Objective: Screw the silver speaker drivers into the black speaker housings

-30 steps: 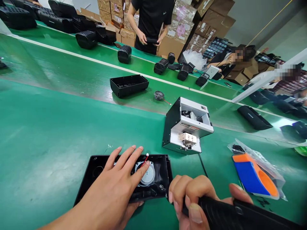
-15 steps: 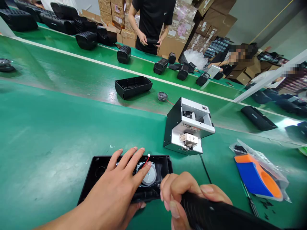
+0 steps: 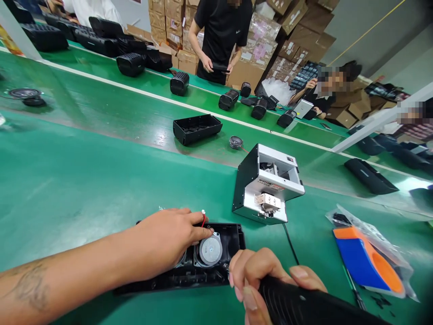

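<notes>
A black speaker housing (image 3: pixel 189 283) lies open side up on the green table, holding a round silver-backed speaker driver (image 3: pixel 210 249). Part of a second driver shows under my left hand. My left hand (image 3: pixel 169 237) reaches across the housing, its fingers bent over the far rim and one fingertip at the driver's edge; the thumb is hidden. A red wire with a white connector (image 3: pixel 203 212) stands up beside these fingers. My right hand (image 3: pixel 260 275) is closed round a black electric screwdriver (image 3: pixel 297 300), its front end at the housing's right near corner.
A silver-black machine (image 3: pixel 269 185) stands beyond the housing. To the right are a blue-orange holder (image 3: pixel 367 259), a plastic bag and small black pieces. Behind lie an empty black housing (image 3: pixel 198 128) and a loose driver (image 3: pixel 236 142). Co-workers stand across the line.
My left hand has swung from spread fingers over the housing to lying more sideways along its far rim, pushing the red wire more upright. My right hand stays at the same corner. The view shifted slightly.
</notes>
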Demonstrator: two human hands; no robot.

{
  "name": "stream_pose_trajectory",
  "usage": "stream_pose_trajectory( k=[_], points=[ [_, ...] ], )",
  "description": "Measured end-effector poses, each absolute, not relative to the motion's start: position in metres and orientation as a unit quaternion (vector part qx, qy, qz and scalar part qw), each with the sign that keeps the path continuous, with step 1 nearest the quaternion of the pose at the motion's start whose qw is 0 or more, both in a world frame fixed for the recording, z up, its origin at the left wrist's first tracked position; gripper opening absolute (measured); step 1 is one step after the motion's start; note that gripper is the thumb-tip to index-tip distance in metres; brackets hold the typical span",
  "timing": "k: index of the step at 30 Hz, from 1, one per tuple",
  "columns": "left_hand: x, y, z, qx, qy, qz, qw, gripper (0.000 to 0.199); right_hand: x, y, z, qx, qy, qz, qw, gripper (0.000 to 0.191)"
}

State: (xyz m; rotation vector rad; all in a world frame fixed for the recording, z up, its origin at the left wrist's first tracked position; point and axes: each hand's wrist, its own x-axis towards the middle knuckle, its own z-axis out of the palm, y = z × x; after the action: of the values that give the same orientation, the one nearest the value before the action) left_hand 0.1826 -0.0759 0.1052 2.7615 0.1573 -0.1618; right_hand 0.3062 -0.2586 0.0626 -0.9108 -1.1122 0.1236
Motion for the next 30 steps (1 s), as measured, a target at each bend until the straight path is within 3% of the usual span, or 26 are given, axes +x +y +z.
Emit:
stream_pose_trajectory(
  k=[5,10,12,15,18,23,28,30],
  points=[
    [0.19,-0.062,0.115,0.967,0.026,-0.098,0.235,0.045,0.313,-0.261,0.063,-0.407,-0.534,0.072,0.737,0.047],
    [0.196,-0.048,0.128,0.946,0.011,-0.173,0.274,0.053,0.31,-0.26,0.063,-0.417,-0.524,0.059,0.74,0.043],
    [0.196,-0.044,0.131,0.941,0.007,-0.183,0.283,0.056,0.309,-0.26,0.061,-0.419,-0.518,0.056,0.744,0.05],
    [0.195,-0.042,0.131,0.93,0.013,-0.196,0.311,0.077,0.31,-0.262,0.056,-0.423,-0.511,0.073,0.745,0.067],
    [0.194,-0.042,0.131,0.915,0.032,-0.216,0.339,0.097,0.312,-0.262,0.056,-0.426,-0.517,0.085,0.738,0.061],
    [0.197,-0.042,0.129,0.917,0.044,-0.196,0.345,0.093,0.304,-0.254,0.059,-0.443,-0.505,0.034,0.74,0.046],
    [0.187,-0.044,0.117,0.9,0.074,-0.175,0.391,0.089,0.302,-0.248,0.068,-0.428,-0.486,-0.007,0.762,0.059],
    [0.169,-0.047,0.1,0.889,0.138,-0.159,0.406,0.096,0.314,-0.248,0.084,-0.409,-0.467,-0.021,0.784,0.054]
  ],
)
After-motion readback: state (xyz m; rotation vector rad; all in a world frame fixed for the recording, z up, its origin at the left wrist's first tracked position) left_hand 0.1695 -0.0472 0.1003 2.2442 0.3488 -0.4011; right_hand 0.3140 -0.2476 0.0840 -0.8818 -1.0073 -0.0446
